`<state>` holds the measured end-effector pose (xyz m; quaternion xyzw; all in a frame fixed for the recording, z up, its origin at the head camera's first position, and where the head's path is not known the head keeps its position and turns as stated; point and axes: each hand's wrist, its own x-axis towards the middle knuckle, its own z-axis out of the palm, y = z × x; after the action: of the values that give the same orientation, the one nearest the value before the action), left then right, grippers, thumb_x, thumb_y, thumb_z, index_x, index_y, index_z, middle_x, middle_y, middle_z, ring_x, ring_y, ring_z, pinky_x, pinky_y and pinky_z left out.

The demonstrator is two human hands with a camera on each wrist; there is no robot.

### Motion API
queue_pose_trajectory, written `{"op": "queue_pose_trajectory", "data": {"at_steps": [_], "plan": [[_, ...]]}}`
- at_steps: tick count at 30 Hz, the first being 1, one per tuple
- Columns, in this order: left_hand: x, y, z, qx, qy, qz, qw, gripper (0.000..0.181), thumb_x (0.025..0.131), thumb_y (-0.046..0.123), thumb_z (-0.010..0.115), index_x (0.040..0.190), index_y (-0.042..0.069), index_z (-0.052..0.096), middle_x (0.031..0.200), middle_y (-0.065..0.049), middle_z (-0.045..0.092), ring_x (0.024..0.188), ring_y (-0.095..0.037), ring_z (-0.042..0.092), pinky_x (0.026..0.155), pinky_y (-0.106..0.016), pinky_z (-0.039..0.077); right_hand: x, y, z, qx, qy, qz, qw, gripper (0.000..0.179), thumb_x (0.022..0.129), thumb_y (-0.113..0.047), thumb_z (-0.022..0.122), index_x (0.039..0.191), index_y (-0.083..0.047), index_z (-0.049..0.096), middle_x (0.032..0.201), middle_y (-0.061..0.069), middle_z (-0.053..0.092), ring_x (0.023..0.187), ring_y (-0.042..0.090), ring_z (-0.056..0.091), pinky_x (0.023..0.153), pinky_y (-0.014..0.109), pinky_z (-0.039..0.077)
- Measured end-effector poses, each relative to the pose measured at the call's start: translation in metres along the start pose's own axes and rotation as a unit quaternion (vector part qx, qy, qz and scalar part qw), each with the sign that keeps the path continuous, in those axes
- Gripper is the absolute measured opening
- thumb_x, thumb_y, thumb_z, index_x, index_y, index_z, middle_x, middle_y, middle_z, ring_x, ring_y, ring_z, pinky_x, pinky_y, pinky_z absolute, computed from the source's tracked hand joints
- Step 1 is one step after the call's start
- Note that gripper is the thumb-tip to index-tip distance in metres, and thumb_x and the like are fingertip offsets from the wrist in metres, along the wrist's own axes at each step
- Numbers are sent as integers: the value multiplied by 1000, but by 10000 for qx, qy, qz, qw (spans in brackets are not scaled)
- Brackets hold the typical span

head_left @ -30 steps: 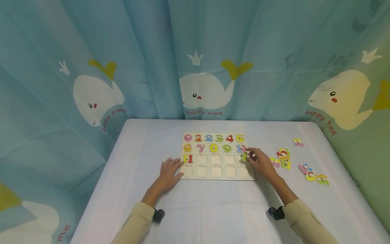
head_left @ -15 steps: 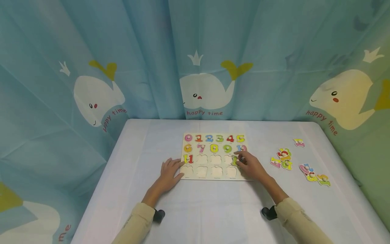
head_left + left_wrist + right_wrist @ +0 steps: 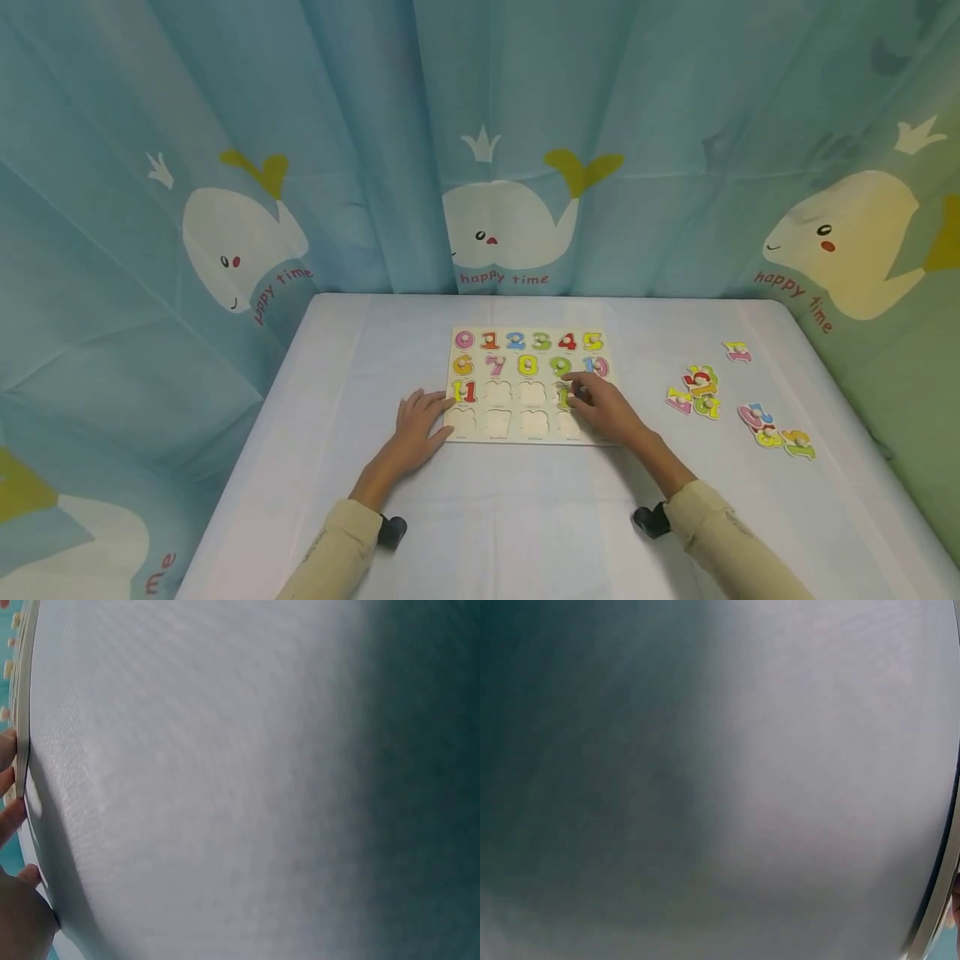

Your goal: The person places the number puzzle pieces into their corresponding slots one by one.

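A wooden number puzzle board (image 3: 516, 439) lies on the table, with knobbed pieces 0 to 10 filling its top two rows and the 11 (image 3: 463, 392) starting the third. My right hand (image 3: 609, 410) pinches a green-edged number puzzle piece (image 3: 562, 397) over the fourth recess of the third row. The fingers cover most of that piece, so its full number is hidden. At the board's left edge, my left hand (image 3: 417, 428) lies with fingers spread, fingertips touching the rim. In the left wrist view those fingers (image 3: 10, 817) meet the board's side.
Several loose number pieces lie right of the board: a pile (image 3: 701, 382), a cluster (image 3: 759, 423), an orange-and-green piece (image 3: 799, 443) and a pink-and-yellow one (image 3: 737, 351). A whale-print curtain (image 3: 390, 167) hangs around the white table (image 3: 487, 517).
My right hand has carried the green-edged number piece leftward, from the board's right edge to the fourth recess of the third row. The left hand has stayed in place.
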<state>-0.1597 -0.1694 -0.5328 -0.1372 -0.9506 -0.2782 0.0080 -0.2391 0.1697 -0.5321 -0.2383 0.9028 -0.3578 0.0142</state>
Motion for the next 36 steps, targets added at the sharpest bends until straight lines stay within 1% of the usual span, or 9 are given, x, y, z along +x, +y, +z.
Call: {"op": "queue_pose_trajectory", "data": {"at_steps": [4, 8, 13, 15, 21, 25, 28, 33, 36], "plan": [[-1, 0, -1, -90, 13, 14, 10000, 43, 90, 19, 62, 130, 5, 53, 135, -17, 45, 130, -45, 25, 101, -69, 10, 3, -3, 3, -25, -78, 40, 10000, 36, 87, -9, 67, 122, -7, 58, 92, -3, 56, 76, 13, 49, 66, 29, 43], [-1, -1, -2, -165, 39, 64, 9998, 43, 90, 18, 62, 129, 4, 53, 135, -17, 44, 130, -46, 26, 101, -69, 10, 5, -9, 6, 8, -130, 121, 9998, 36, 88, -9, 66, 123, -10, 58, 92, -4, 55, 77, 14, 49, 67, 31, 44], [0, -1, -3, -86, -24, 5, 10000, 44, 91, 20, 61, 132, 6, 52, 137, -16, 43, 131, -43, 24, 103, -67, 9, 9, -14, 10, -56, -127, -3, 9999, 37, 88, -9, 66, 123, -9, 57, 92, -3, 55, 76, 13, 49, 67, 30, 44], [0, -1, -4, -122, -19, 7, 9999, 44, 91, 20, 61, 131, 5, 52, 137, -16, 43, 131, -44, 25, 102, -68, 9, 11, -16, 12, -51, -157, -12, 9999, 36, 88, -9, 65, 123, -9, 57, 92, -4, 54, 76, 13, 49, 67, 30, 44], [-1, -1, -3, -104, -55, -10, 9999, 44, 90, 20, 62, 130, 5, 53, 136, -17, 44, 131, -45, 25, 102, -68, 10, 17, -23, 19, -13, -365, 26, 9993, 36, 89, -10, 64, 125, -11, 57, 91, -5, 54, 77, 13, 49, 68, 30, 43], [-1, 1, -2, -57, -30, 1, 10000, 43, 90, 19, 62, 130, 4, 53, 135, -17, 45, 131, -45, 25, 102, -68, 11, 21, -28, 23, -47, -457, -41, 9989, 36, 90, -12, 63, 125, -10, 56, 93, -5, 54, 78, 12, 49, 68, 30, 44], [-2, 2, -2, -81, -24, 21, 10000, 43, 90, 18, 62, 129, 4, 53, 135, -17, 44, 130, -45, 26, 102, -68, 11, 25, -31, 27, -78, -458, -182, 9988, 35, 90, -12, 64, 125, -10, 57, 93, -6, 54, 77, 11, 49, 68, 30, 45], [-1, 2, -3, -86, -22, 19, 10000, 44, 90, 19, 62, 130, 4, 53, 135, -17, 44, 131, -45, 25, 102, -68, 11, 31, -36, 34, 46, -488, -272, 9984, 35, 90, -12, 64, 125, -12, 57, 93, -8, 55, 77, 10, 49, 68, 28, 45], [-1, 2, -4, -61, -32, 1, 10000, 44, 90, 20, 62, 130, 5, 53, 136, -16, 44, 131, -45, 25, 102, -67, 10, 34, -39, 38, 51, -528, -330, 9980, 36, 90, -11, 63, 126, -12, 57, 94, -6, 56, 77, 10, 49, 67, 28, 45]]}}
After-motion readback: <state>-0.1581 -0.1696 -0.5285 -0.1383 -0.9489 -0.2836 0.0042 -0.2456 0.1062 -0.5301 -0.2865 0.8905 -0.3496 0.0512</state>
